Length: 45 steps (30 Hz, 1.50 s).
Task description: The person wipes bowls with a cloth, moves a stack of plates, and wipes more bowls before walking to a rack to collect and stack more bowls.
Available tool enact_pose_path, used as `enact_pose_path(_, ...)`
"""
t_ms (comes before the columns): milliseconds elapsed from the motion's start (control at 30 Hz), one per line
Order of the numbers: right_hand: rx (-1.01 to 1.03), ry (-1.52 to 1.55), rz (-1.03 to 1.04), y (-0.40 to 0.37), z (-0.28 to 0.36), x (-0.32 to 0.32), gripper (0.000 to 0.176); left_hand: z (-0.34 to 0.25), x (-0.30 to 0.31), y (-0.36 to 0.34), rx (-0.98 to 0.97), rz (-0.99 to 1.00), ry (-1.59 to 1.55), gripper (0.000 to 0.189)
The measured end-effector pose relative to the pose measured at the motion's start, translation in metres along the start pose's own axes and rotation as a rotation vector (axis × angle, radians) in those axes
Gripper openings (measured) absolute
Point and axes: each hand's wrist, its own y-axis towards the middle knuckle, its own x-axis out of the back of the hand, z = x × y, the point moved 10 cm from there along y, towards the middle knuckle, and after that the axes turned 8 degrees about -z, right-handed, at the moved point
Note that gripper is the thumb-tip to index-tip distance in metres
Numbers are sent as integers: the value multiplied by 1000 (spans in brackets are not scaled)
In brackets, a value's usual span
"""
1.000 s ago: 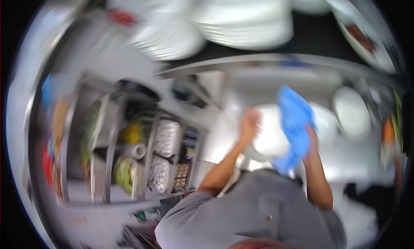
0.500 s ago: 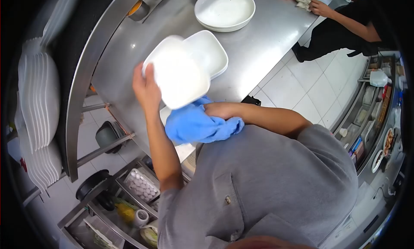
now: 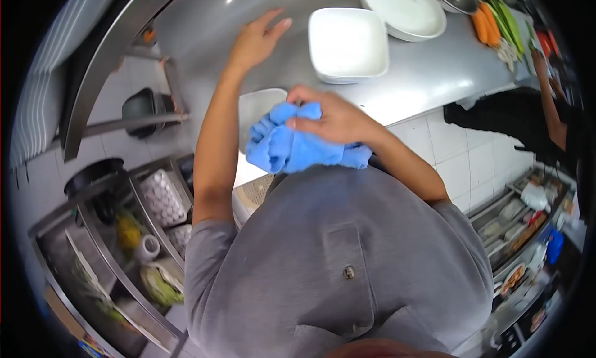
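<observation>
My left hand (image 3: 257, 43) hovers over the steel table, its fingers spread and nothing in them. In my right hand (image 3: 335, 117) is a bunched blue cloth (image 3: 292, 148), held close to my body at the table's front edge. Partly behind the cloth, another white dish (image 3: 264, 103) lies on the table. To the right of my left hand sits a stack of white rounded-square dishes (image 3: 349, 44). Oval white dishes (image 3: 406, 10) are stacked just beyond it.
Carrots (image 3: 486, 24) and green stalks (image 3: 504, 23) lie at the table's far right. A co-worker in dark clothing (image 3: 503, 119) stands there. Shelves with an egg tray (image 3: 164, 198) and vegetables are at lower left. A metal rail (image 3: 93, 66) curves along the left.
The white square dish has left my left hand and now tops the stack of square dishes. My left hand is now open. My right hand still grips the blue cloth.
</observation>
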Motion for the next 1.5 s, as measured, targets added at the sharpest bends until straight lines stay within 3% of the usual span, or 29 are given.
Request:
enact_pose_path(33,-87,-23,1,11,9,3,30,18,5,-11,-8,92,-104,43)
enact_pose_path(100,-175,-51,2,26,5,-8,26,55,16,-56,122,409,83,42)
enact_pose_path(167,159,-280,-170,48,27,-26,35,98,20,-88,93,404,21,40)
enact_pose_path(200,157,-279,-156,53,10,-43,35,124,13,-113,60,403,-37,39)
enact_pose_path(267,605,-848,-121,43,-8,-99,47,154,0,-153,-6,390,-155,37)
enact_pose_path(300,629,-1039,-43,36,-24,-117,58,152,4,-156,58,278,-186,31)
enact_pose_path(400,604,-966,131,20,-51,-133,61,111,22,-157,232,162,-83,27)
enact_pose_path(433,580,-959,263,15,-47,-132,54,116,18,-168,567,275,-146,21)
enact_pose_path(467,579,-961,269,14,-40,-126,54,113,15,-172,570,275,-151,21)
enact_pose_path(533,476,-883,605,6,-48,-132,48,105,29,-166,489,133,-2,17)
enact_pose_path(567,479,-890,603,9,-41,-123,48,103,27,-168,483,128,-3,17)
enact_pose_path(633,167,-694,699,14,-51,-106,33,84,33,-165,272,12,91,19)
enact_pose_path(667,170,-691,700,12,-55,-95,33,79,35,-166,275,11,95,19)
enact_pose_path(733,172,-79,507,11,-36,-53,29,63,48,-164,271,-36,131,15)
enact_pose_path(800,-31,436,188,5,-35,-4,30,54,62,-169,307,-43,166,12)
enact_pose_path(867,-44,761,-16,-6,-39,39,39,45,91,-174,259,-251,205,13)
enact_pose_path(933,-130,1233,-373,-26,-36,68,49,50,104,-180,321,-284,234,15)
enact_pose_path(1000,-115,1250,-447,-19,-22,79,53,64,121,-191,510,-426,-8,16)
enact_pose_path(1067,-95,1259,-521,-16,-21,81,56,52,126,-189,463,-501,-63,17)
enact_pose_path(1133,125,862,-470,-7,6,73,51,36,127,-183,405,-537,-53,16)
enact_pose_path(1167,340,307,-514,-1,45,70,49,29,125,-178,395,-541,-58,16)
enact_pose_path(1200,528,-258,-531,6,81,48,47,7,128,-171,255,-561,49,15)
enact_pose_path(1233,537,-518,-543,19,81,24,47,-15,127,-167,115,-576,154,14)
enact_pose_path(1267,538,-779,-549,28,76,0,47,-21,121,-165,108,-576,148,14)
enact_pose_path(1300,539,-785,-557,30,70,-15,47,-26,119,-164,113,-618,104,13)
enact_pose_path(1367,394,-853,-310,47,40,-51,42,-26,121,-164,103,-688,51,13)
enact_pose_path(1400,400,-854,-308,43,38,-51,42,-23,121,-169,104,-694,53,13)
enact_pose_path(1467,552,-763,-73,31,42,-70,35,-20,126,-178,104,-747,85,14)
enact_pose_path(1500,533,-914,-83,36,39,-68,33,-20,126,-181,117,-749,86,14)
